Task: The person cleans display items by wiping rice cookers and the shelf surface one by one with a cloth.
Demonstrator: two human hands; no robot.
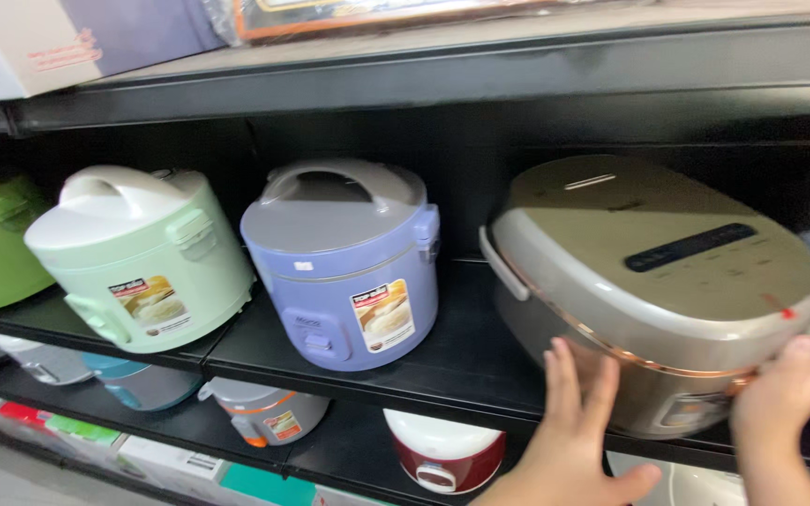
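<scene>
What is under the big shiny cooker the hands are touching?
The grey cooker sits on a black shelf. Below, a red-and-white cooker shows; the rest is hidden by the left hand and right hand.

Open shelf gap between the two nearest cookers

Bare black shelf (466, 351) lies free between the lavender rice cooker (344, 267) and the champagne multicooker (653, 290); the upper shelf (480, 70) caps the room above. To the left, the mint rice cooker (142, 258) stands just beside the lavender one, leaving only a narrow gap.
</scene>
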